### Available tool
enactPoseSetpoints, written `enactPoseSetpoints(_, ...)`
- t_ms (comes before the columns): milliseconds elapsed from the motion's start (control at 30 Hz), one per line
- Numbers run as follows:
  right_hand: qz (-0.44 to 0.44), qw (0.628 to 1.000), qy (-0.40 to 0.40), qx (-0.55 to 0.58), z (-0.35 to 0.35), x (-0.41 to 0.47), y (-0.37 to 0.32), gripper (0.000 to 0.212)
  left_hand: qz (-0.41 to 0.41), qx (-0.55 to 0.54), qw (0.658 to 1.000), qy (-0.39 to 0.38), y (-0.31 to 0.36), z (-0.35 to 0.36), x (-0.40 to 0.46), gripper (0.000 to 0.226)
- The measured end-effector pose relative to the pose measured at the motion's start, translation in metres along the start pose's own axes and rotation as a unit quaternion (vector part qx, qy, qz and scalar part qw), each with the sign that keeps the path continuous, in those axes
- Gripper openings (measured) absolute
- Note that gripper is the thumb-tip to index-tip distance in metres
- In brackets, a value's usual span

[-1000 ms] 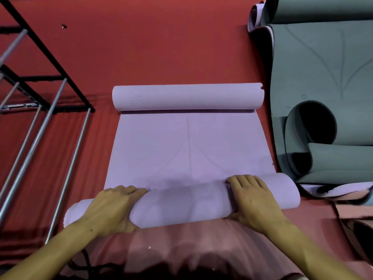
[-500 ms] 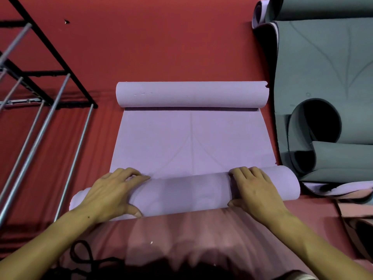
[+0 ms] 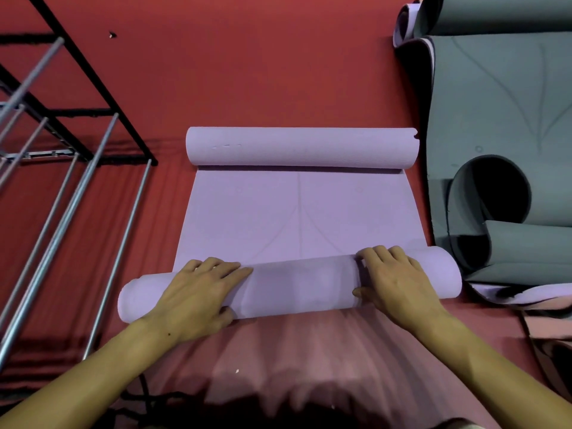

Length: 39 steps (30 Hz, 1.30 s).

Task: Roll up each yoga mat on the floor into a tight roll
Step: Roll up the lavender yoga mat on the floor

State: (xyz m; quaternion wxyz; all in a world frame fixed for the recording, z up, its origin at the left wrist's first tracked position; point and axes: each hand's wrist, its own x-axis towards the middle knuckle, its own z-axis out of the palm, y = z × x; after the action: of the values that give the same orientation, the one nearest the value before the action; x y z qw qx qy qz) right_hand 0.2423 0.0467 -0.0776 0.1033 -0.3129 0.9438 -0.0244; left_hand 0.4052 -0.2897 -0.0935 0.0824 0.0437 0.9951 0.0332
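Note:
A lilac yoga mat point(image 3: 297, 212) lies on the red floor, curled into a roll at both ends. The near roll point(image 3: 303, 283) runs left to right under my hands. My left hand point(image 3: 198, 295) lies over its left part, fingers on top and thumb on the near side. My right hand point(image 3: 399, 280) grips its right part the same way. The far roll point(image 3: 301, 146) lies untouched at the mat's other end. Between the two rolls the mat is flat.
Grey-green yoga mats point(image 3: 501, 103), loosely curled, fill the right side, one forming an open loop point(image 3: 492, 196). A black and silver metal rack point(image 3: 62, 156) stands at the left. A lilac and pink mat edge point(image 3: 507, 297) lies at the right, below the grey-green mats.
Both hands have pushed the near roll away from me, over the flat part. The stretch of flat mat between the two rolls is shorter.

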Motion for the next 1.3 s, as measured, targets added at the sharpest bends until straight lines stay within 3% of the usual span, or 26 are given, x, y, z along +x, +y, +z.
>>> enactPoseSetpoints(167,0.006,1.0,0.002,-0.01,0.001,0.009,0.007,0.054,-0.017,0.001,0.999,0.049,0.007,0.006,0.012,0.079)
enactPoseSetpoints(367,-0.011,0.999,0.038,0.0,0.002,0.008,0.006,0.051,-0.06,-0.002,0.998,0.016,0.004,0.001,0.026,0.071)
enactPoseSetpoints(533,-0.026,0.999,0.014,-0.019,0.006,0.009,0.009,0.081,-0.08,-0.029,0.996,-0.001,0.0,-0.002,0.035,0.062)
enactPoseSetpoints(733,-0.019,0.999,0.03,-0.034,0.007,0.014,0.014,0.075,-0.052,0.005,0.998,0.02,0.002,-0.004,0.039,0.061)
enactPoseSetpoints(1000,-0.016,0.998,0.057,-0.021,0.011,0.019,0.012,0.063,-0.107,-0.027,0.993,0.031,0.015,-0.009,0.035,0.075)
enactPoseSetpoints(1167,-0.014,0.998,0.047,-0.045,0.009,0.022,0.012,0.08,-0.118,0.003,0.992,0.052,0.016,-0.008,0.04,0.083)
enactPoseSetpoints(1300,-0.01,0.998,0.041,-0.048,0.01,0.028,0.01,0.096,-0.101,0.065,0.992,0.026,0.012,0.0,0.039,0.098)
